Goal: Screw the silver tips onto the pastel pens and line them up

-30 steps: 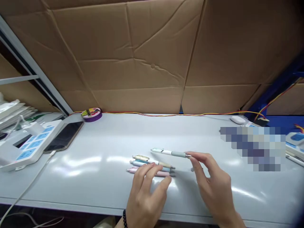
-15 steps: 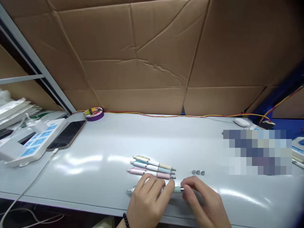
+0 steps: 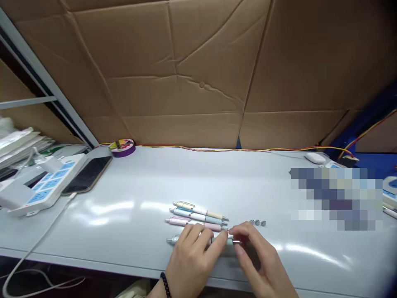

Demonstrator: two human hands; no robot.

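Note:
A white and pale green pen point(image 3: 172, 239) lies crosswise near the table's front edge. My left hand point(image 3: 195, 256) is closed over its barrel, hiding most of the middle. The thumb and fingers of my right hand point(image 3: 263, 258) curl around its metal tip end, part of which shows between them. Just behind are three more pens side by side: a pink one point(image 3: 212, 226), a light blue one point(image 3: 214, 220) and a cream one point(image 3: 214, 215). Several small silver pen tips point(image 3: 257, 222) stand in a short row beyond my right fingers.
On the left are a power strip point(image 3: 58, 179), a dark phone point(image 3: 89, 176) and a white cable point(image 3: 46, 231). A purple tape roll point(image 3: 123, 152) sits by the cardboard wall point(image 3: 186, 95). At right lie a white mouse point(image 3: 315, 158) and a blurred-out item point(image 3: 338, 198).
My right hand has shifted slightly left and up, and its fingers have loosened a little at the pen's tip end. The left hand keeps its hold on the pen.

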